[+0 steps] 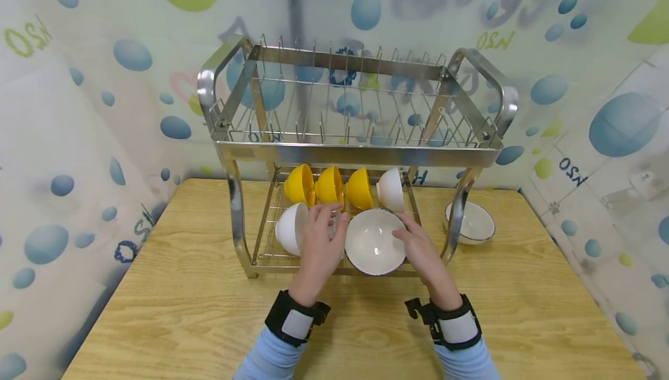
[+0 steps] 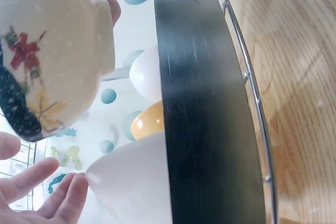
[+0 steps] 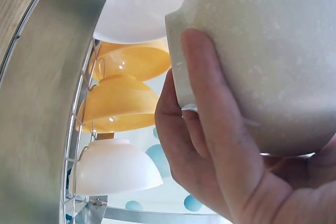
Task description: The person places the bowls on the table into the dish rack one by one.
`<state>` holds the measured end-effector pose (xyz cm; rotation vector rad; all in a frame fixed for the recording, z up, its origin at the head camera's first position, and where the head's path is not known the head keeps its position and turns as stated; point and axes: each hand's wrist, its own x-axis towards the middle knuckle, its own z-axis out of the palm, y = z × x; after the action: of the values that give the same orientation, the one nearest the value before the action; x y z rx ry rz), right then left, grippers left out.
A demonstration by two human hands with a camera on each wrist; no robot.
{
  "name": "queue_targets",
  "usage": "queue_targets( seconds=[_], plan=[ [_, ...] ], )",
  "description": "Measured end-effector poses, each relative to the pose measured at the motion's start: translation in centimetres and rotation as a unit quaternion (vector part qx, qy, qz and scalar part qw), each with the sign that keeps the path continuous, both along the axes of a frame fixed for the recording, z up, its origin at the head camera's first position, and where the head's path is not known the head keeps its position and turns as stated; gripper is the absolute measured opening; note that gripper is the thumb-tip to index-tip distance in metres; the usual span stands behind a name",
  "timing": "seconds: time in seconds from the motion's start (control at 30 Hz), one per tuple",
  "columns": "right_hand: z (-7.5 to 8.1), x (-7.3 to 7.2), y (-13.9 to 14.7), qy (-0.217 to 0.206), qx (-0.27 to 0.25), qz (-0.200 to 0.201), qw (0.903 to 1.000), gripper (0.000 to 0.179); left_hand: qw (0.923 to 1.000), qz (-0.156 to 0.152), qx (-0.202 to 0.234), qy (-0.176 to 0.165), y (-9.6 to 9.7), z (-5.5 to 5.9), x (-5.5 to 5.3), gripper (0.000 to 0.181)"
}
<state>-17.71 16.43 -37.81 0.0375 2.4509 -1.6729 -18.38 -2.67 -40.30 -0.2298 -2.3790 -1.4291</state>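
My right hand (image 1: 420, 252) grips a cream bowl (image 1: 373, 246) by its right side, thumb over the rim, with its hollow facing up toward the head camera. Its outside shows a red and yellow flower print in the left wrist view, and in the right wrist view the fingers (image 3: 210, 77) lie along its foot. To the left, my left hand (image 1: 320, 246) has its fingers loosely extended beside a white bowl (image 1: 288, 229), which stands on edge in the front of the lower rack; whether they touch it I cannot tell. Three yellow bowls (image 1: 300, 185) and another white bowl (image 1: 391, 189) line the back row.
A two-tier metal dish rack (image 1: 360, 153) stands on the wooden table (image 1: 183, 310), its upper tier with upright wires above my hands. Right of the rack sits another cream bowl (image 1: 477, 223) with a dark rim. A printed backdrop (image 1: 130, 136) surrounds the table.
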Motion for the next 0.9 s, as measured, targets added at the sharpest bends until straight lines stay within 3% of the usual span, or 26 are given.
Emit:
queue_targets(
  seconds=[0.3, 0.57, 0.73, 0.9],
  plan=[
    [0.1, 0.0, -0.5, -0.001, -0.019, 0.004, 0.9998, 0.045, 0.9999, -0.010, 0.005, 0.003, 0.3, 0.0, 0.1, 0.029],
    [0.4, 0.1, -1.1, 0.008, -0.029, 0.011, 0.9995, 0.044, 0.9985, -0.041, 0.034, -0.009, 0.4, -0.1, 0.2, 0.027],
    [0.7, 0.2, -1.3, 0.011, -0.035, 0.009, 0.9993, 0.046, 0.9957, -0.058, 0.063, -0.037, 0.2, 0.2, 0.3, 0.030],
    [0.8, 0.3, -1.4, 0.010, -0.036, 0.010, 0.9993, 0.046, 0.9878, -0.083, 0.104, -0.080, 0.0, 0.2, 0.2, 0.031]
  ],
)
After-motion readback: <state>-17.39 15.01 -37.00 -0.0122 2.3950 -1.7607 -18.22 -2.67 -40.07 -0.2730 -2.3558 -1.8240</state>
